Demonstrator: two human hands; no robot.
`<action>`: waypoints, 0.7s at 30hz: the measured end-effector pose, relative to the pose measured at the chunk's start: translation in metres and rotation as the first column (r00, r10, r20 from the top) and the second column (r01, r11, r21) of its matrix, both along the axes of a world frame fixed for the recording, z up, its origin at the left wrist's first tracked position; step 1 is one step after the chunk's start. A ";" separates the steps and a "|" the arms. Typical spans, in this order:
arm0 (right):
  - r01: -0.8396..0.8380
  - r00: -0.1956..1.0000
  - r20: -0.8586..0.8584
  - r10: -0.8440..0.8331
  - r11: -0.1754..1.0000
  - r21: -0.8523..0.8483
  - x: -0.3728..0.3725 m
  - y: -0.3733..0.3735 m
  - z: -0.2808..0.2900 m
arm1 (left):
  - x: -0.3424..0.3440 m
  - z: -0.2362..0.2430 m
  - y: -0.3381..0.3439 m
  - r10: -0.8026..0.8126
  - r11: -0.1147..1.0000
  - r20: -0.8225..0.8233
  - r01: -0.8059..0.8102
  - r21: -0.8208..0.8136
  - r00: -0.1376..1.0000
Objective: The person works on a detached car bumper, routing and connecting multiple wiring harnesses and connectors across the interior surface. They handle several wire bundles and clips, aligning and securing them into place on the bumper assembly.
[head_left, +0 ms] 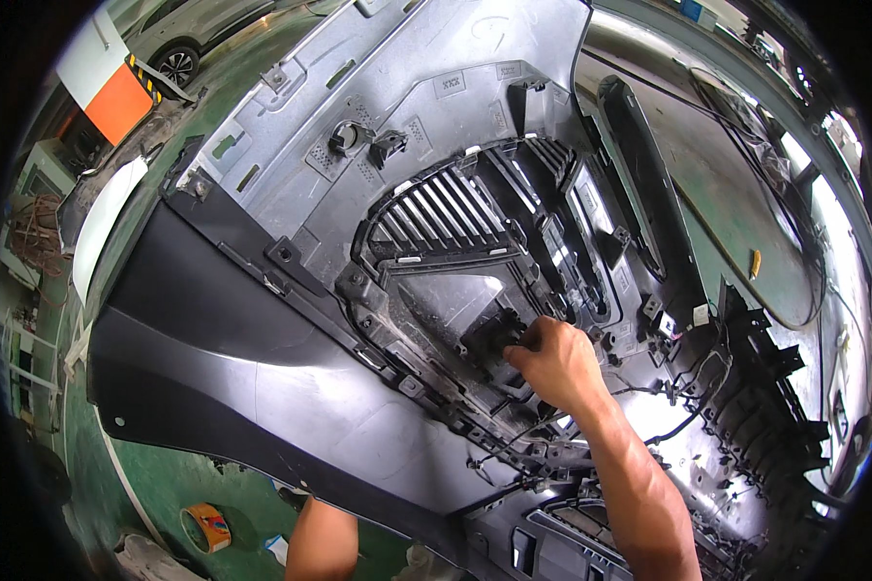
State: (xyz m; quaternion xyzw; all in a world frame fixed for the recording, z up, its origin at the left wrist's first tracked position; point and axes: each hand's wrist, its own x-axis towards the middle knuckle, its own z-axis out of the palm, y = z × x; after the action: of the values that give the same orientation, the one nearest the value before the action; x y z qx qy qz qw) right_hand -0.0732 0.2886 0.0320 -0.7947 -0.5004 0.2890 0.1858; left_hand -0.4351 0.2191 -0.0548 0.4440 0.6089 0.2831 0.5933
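Note:
A large car bumper (pixel 349 416) lies with its grey inner side facing up and fills the middle. My right hand (pixel 557 363) reaches over it, fingers closed at a small black part (pixel 494 334) on the dark triangular panel (pixel 446 300). What the fingertips grip, if anything, is hidden. Beside that panel sits a slatted black grille (pixel 446 213). My left forearm (pixel 323 542) enters from below and passes under the bumper's near edge, so the left hand is out of sight.
Thin black wiring (pixel 683 392) runs along the bumper's right part. A long black trim piece (pixel 644 174) lies beyond it. On the green floor are an orange tub (pixel 206 528) and a hose (pixel 707 223). A parked car (pixel 189 39) stands far left, near an orange-and-white block (pixel 116 97).

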 end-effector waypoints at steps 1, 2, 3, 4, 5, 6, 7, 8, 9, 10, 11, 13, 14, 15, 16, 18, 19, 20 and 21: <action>0.001 1.000 -0.029 0.000 1.000 0.028 0.000 0.000 0.000 | 0.002 0.003 -0.004 -0.053 0.998 -0.086 0.054 0.013 0.995; 0.012 0.999 -0.037 -0.011 0.999 0.031 0.000 -0.001 0.000 | 0.003 0.006 -0.008 -0.103 0.994 -0.169 0.108 0.024 0.980; 0.025 0.999 -0.039 -0.024 0.999 0.028 0.000 -0.002 0.000 | 0.004 0.010 -0.011 -0.150 0.986 -0.243 0.162 0.030 0.958; 0.030 0.999 -0.043 -0.030 0.999 0.022 0.000 -0.002 0.001 | 0.006 0.013 -0.014 -0.187 0.978 -0.304 0.206 0.033 0.934; 0.036 0.999 -0.040 -0.035 0.999 0.011 -0.001 -0.003 0.001 | 0.006 0.017 -0.016 -0.219 0.968 -0.358 0.247 0.034 0.908; 0.039 0.999 -0.033 -0.039 0.999 0.000 -0.001 -0.003 0.003 | 0.007 0.020 -0.018 -0.241 0.961 -0.398 0.275 0.030 0.885; 0.047 0.999 -0.002 -0.047 0.999 0.013 -0.003 -0.004 0.004 | 0.008 0.023 -0.020 -0.260 0.954 -0.431 0.299 0.025 0.864; 0.051 0.999 0.001 -0.051 0.999 0.008 -0.003 -0.004 0.005 | 0.008 0.025 -0.020 -0.274 0.948 -0.457 0.317 0.018 0.846; 0.053 0.999 0.007 -0.053 0.999 -0.001 -0.003 -0.004 0.006 | 0.009 0.027 -0.021 -0.285 0.944 -0.478 0.331 0.011 0.831; 0.059 0.998 0.020 -0.059 0.998 -0.011 -0.003 -0.004 0.007 | 0.010 0.029 -0.021 -0.298 0.939 -0.496 0.344 0.001 0.815; 0.063 0.998 0.007 -0.063 0.998 -0.003 -0.004 -0.004 0.008 | 0.010 0.030 -0.021 -0.307 0.936 -0.510 0.353 -0.006 0.803; 0.092 0.996 -0.009 -0.092 0.996 -0.015 -0.005 -0.002 0.009 | 0.011 0.031 -0.021 -0.321 0.929 -0.531 0.369 -0.018 0.784; 0.106 0.994 -0.020 -0.107 0.994 -0.033 -0.005 -0.001 0.010 | 0.012 0.033 -0.021 -0.328 0.926 -0.541 0.376 -0.022 0.775; 0.113 0.993 -0.012 -0.114 0.993 -0.028 -0.006 0.000 0.010 | 0.012 0.034 -0.021 -0.333 0.924 -0.549 0.383 -0.027 0.766; 0.121 0.993 -0.006 -0.122 0.992 -0.035 -0.006 0.001 0.010 | 0.012 0.035 -0.022 -0.339 0.920 -0.554 0.390 -0.029 0.760; 0.129 0.992 0.014 -0.129 0.991 -0.041 -0.007 0.003 0.011 | 0.012 0.037 -0.023 -0.347 0.915 -0.562 0.402 -0.028 0.751; 0.130 0.991 0.027 -0.129 0.991 -0.043 -0.007 0.003 0.011 | 0.011 0.039 -0.024 -0.346 0.915 -0.560 0.402 -0.026 0.753; 0.129 0.991 0.040 -0.127 0.991 -0.044 -0.008 0.004 0.011 | 0.012 0.040 -0.025 -0.350 0.913 -0.566 0.407 -0.028 0.746; 0.135 0.990 0.033 -0.134 0.990 -0.045 -0.008 0.004 0.011 | 0.011 0.041 -0.026 -0.352 0.911 -0.571 0.411 -0.028 0.741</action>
State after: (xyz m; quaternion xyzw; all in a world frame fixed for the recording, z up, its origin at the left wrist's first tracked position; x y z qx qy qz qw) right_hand -0.0808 0.2931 0.0433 -0.8349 -0.4416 0.2757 0.1789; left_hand -0.4237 0.1932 -0.0140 0.6518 0.6375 0.0416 0.4086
